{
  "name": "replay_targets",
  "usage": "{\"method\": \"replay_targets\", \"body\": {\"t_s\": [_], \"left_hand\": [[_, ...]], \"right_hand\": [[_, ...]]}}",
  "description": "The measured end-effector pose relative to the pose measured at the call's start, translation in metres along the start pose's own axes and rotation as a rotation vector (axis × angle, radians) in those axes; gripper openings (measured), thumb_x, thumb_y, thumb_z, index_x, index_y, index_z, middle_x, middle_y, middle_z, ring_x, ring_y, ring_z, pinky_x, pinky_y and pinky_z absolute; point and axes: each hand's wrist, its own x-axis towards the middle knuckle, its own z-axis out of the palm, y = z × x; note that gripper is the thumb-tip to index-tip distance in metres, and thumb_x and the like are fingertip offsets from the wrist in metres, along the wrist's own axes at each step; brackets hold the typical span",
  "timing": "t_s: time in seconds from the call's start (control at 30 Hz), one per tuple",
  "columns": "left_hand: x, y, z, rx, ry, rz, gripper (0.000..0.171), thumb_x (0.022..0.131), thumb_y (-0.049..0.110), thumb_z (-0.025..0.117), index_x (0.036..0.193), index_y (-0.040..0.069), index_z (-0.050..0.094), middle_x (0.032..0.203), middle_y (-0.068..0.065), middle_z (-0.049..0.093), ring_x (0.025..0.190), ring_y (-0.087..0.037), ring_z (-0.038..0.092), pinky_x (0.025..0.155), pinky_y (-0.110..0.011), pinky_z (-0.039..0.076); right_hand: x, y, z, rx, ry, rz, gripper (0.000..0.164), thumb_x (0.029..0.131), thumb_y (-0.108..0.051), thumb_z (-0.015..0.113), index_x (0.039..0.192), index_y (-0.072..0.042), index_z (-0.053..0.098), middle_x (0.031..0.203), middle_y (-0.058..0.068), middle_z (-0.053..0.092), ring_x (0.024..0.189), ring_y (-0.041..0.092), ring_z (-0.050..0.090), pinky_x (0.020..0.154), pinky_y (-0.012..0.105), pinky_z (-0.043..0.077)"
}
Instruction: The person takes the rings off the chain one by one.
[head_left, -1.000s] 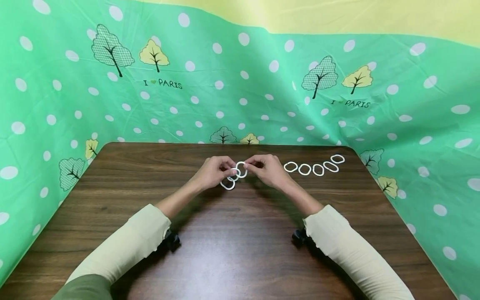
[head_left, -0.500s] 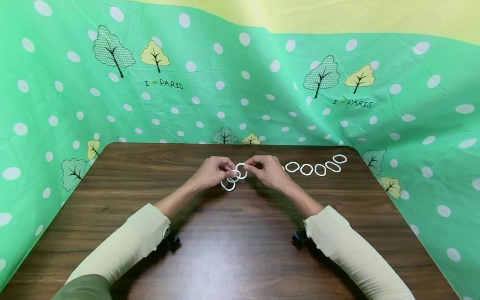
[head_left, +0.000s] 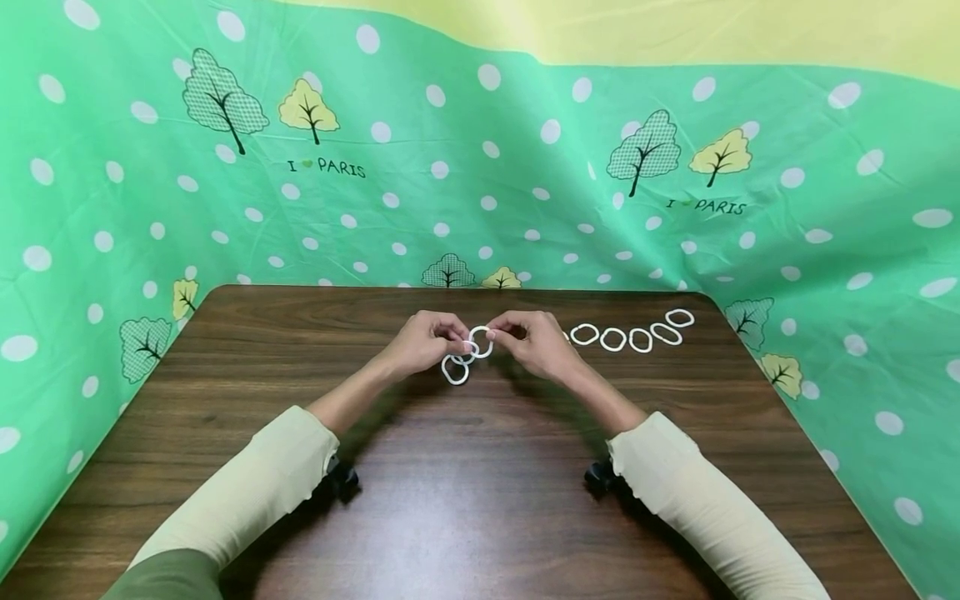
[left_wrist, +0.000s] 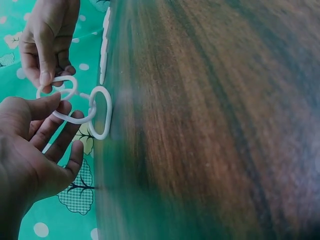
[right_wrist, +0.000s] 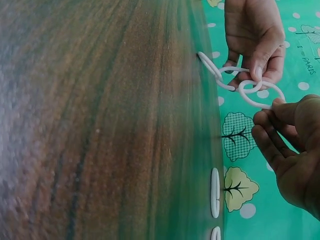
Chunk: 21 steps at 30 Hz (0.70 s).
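Observation:
Three white oval links are joined in a short chain near the table's far edge. My left hand (head_left: 427, 343) pinches the middle link (left_wrist: 70, 120) between thumb and index finger, its other fingers spread in the left wrist view. With thumb and index finger, my right hand (head_left: 536, 342) pinches the end link (right_wrist: 260, 105), which passes through the middle one. From the middle link's other side hangs the lowest link (left_wrist: 108, 112), no finger touching it. It is at or close to the tabletop; whether it touches, I cannot tell. Small gaps in the links are hard to make out.
Several loose white links (head_left: 612, 350) lie in a row on the dark wooden table (head_left: 480, 467), right of my right hand, one partly hidden behind it. A green dotted cloth (head_left: 487, 225) hangs right behind the table's far edge.
Both hands stay nearly in place with the same links in their fingers. The end link has shifted slightly left and the lowest link sits a little lower in the head view.

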Motion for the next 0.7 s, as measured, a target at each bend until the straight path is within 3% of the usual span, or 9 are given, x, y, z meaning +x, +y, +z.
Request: {"method": "replay_targets", "body": {"t_s": [0.53,0.7], "left_hand": [[0.0039,0.0079,-0.0047,-0.112,-0.049,-0.029,0.011,0.094,0.000,0.085,0.104,-0.003,0.084,0.081,0.006,0.079,0.081,-0.008,0.070,0.079,-0.025,0.052],[0.0045,0.0085,-0.0064,-0.117,-0.039,-0.037,0.012,0.095,0.002,0.088,0.106,-0.002,0.085,0.083,0.004,0.082,0.079,-0.008,0.072,0.078,-0.029,0.055]], "right_hand": [[0.0003,0.0055,-0.0011,0.085,0.049,-0.025,0.008,0.105,-0.013,0.082,0.110,-0.010,0.087,0.094,0.009,0.083,0.074,0.014,0.060,0.066,0.023,0.047],[0.0015,0.0059,-0.0024,0.116,0.052,-0.031,0.010,0.105,-0.011,0.081,0.111,-0.004,0.086,0.091,0.014,0.081,0.069,0.013,0.061,0.063,0.023,0.049]]}}
